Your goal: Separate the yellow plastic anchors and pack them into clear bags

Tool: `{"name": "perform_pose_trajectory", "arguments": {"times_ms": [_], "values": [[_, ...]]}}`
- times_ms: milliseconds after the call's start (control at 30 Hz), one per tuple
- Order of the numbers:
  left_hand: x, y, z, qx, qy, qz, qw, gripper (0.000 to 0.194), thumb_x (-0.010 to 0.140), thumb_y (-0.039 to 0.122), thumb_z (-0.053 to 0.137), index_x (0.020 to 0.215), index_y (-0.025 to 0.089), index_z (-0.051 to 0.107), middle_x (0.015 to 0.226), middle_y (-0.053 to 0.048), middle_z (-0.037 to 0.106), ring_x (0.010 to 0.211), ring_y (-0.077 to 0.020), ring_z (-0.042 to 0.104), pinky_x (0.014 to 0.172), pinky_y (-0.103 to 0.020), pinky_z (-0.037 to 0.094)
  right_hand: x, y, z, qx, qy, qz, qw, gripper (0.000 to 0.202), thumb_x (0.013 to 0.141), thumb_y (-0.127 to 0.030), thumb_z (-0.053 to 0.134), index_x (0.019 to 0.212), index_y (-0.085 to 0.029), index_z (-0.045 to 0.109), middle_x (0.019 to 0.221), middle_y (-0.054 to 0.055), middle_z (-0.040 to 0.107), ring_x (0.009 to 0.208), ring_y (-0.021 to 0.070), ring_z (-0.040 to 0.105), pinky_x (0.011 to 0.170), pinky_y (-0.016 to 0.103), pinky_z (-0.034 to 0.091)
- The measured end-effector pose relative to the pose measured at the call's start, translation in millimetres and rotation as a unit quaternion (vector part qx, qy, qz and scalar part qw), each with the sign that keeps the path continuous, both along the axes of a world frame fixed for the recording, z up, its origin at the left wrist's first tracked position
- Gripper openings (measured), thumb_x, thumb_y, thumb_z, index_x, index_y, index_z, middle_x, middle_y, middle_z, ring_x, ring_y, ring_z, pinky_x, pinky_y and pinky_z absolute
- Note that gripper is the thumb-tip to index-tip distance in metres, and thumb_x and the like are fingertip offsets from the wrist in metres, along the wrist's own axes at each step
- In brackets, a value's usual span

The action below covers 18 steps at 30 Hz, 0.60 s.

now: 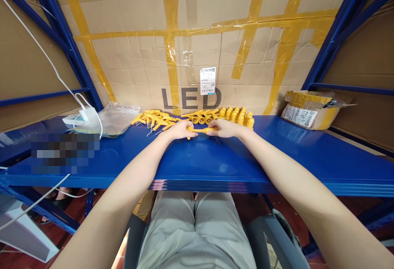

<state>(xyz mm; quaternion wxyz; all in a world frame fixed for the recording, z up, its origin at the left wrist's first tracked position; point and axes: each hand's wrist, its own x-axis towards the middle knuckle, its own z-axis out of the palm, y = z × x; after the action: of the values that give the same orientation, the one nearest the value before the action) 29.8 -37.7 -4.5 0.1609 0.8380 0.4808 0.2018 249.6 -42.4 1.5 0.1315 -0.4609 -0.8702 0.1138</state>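
Both hands hold one yellow plastic piece [201, 130] just above the blue shelf top [212, 158]. My left hand [181, 130] is closed on its left end, where a short crosspiece shows. My right hand [225, 128] pinches the right end. Behind my left hand lies a loose pile of yellow T-shaped handles with metal spirals [155, 119]. Beyond the hands are more yellow handles and round-ended pieces [201, 119]. Several yellow caps [235, 114] stand in rows behind my right hand.
A large taped cardboard sheet [138, 64] stands behind the shelf. At the left are a white power adapter with cables [88, 115] and a clear plastic bag [115, 119]. An open cardboard box [310, 111] sits at the right. Blue posts flank both sides.
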Motion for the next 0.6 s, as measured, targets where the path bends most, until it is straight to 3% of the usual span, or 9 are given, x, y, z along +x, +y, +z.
{"name": "perform_pose_trajectory", "arguments": {"times_ms": [233,433,600], "values": [[-0.5,2.2,-1.9,-0.015,-0.001,-0.004,1.0,0.027,0.063,0.041,0.065,0.068,0.02,0.05,0.057,0.003,0.061,0.057,-0.0141,0.054,0.053,-0.023,0.035,3.0,3.4,0.1,-0.052,0.009,-0.001,0.999,0.032,0.079,-0.049,0.057,0.083,-0.017,0.063,0.081,0.004,0.066,0.072,0.0181,0.059,0.062,0.026,0.041],[-1.2,2.3,-1.8,-0.024,0.014,0.008,1.0,0.032,0.062,0.047,0.066,0.068,0.02,0.05,0.058,0.003,0.062,0.057,-0.0142,0.053,0.05,-0.023,0.032,-0.2,3.4,-1.0,0.017,-0.025,-0.026,0.999,0.032,0.073,-0.04,0.067,0.094,-0.018,0.06,0.089,0.005,0.064,0.077,0.0186,0.058,0.064,0.025,0.04],[0.1,1.1,-0.3,-0.019,0.014,0.014,1.0,0.03,0.063,0.045,0.065,0.068,0.02,0.049,0.057,0.003,0.061,0.058,-0.0146,0.053,0.052,-0.023,0.034,-2.2,-0.1,-0.1,0.014,-0.017,-0.033,0.999,0.029,0.073,-0.044,0.065,0.084,-0.017,0.06,0.076,0.003,0.061,0.069,0.0175,0.055,0.059,0.026,0.036]]}}
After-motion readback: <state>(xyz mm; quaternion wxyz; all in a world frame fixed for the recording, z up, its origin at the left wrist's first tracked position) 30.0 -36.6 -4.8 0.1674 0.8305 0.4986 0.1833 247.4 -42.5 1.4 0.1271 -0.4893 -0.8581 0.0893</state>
